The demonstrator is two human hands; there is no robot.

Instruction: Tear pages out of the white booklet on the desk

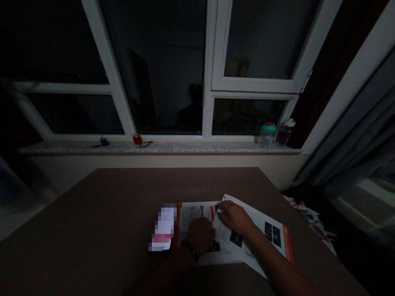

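Both hands are on two printed sheets lying on the bench (108, 213). The left sheet (188, 213), with an orange edge strip, lies under the left hand (200, 236) and reaches out beyond its fingers; that hand is bent inward, a dark band (189, 250) at its wrist, and whether it grips paper I cannot tell. The right sheet (254, 216) is slanted, partly over the left one, beneath the right hand (234, 216) and forearm. The right hand's fingers are bent at this sheet's left edge, near its top; whether they pinch it cannot be made out. A phone (163, 228) with a lit, blurred screen lies just left of the left hand.

Well beyond the hands, on the windowsill (191, 148), stand a teal-lidded bottle (267, 135) and a clear bottle (284, 133) to the right, and a small red jar (137, 139) to the left. It is too dark to tell their contents.
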